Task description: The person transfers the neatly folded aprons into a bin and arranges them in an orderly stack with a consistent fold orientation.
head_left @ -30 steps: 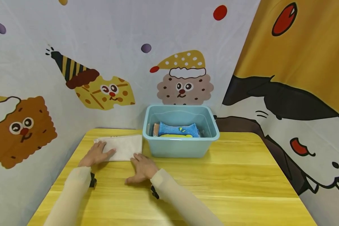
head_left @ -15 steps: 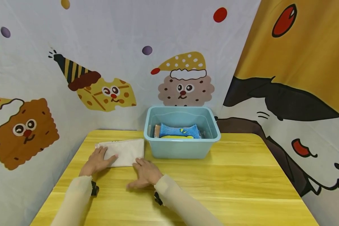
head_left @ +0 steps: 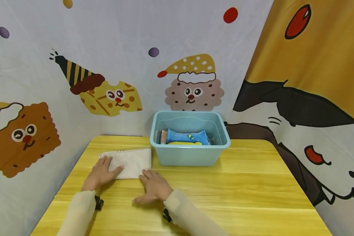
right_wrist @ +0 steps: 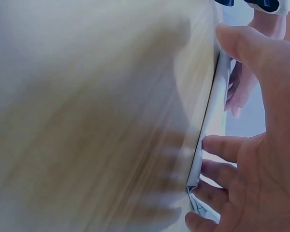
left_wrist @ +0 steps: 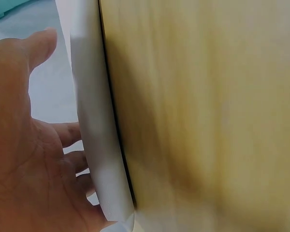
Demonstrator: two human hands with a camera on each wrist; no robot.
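A folded white cloth (head_left: 133, 161) lies flat on the wooden table, with a little dark print along its far edge. My left hand (head_left: 99, 173) rests on its left part, fingers spread over the top. The fingertips of my right hand (head_left: 154, 186) touch its near right corner, while the thumb points away to the left over the wood. In the left wrist view the thick rounded fold of the cloth (left_wrist: 94, 121) runs past the fingers of the left hand (left_wrist: 34, 169). The right wrist view has the right hand's fingertips (right_wrist: 217, 145) against the cloth's near edge (right_wrist: 210, 121).
A light blue plastic tub (head_left: 188, 155) stands just right of the cloth at the back of the table (head_left: 242, 190). Inside it lie a blue packet (head_left: 187, 135), something yellow and a brown-edged piece. A printed cartoon curtain (head_left: 129, 26) hangs behind the table.
Both hands have slid the cloth a short way toward me across the table, so it sits lower beside the tub. The tub and its contents have stayed put.
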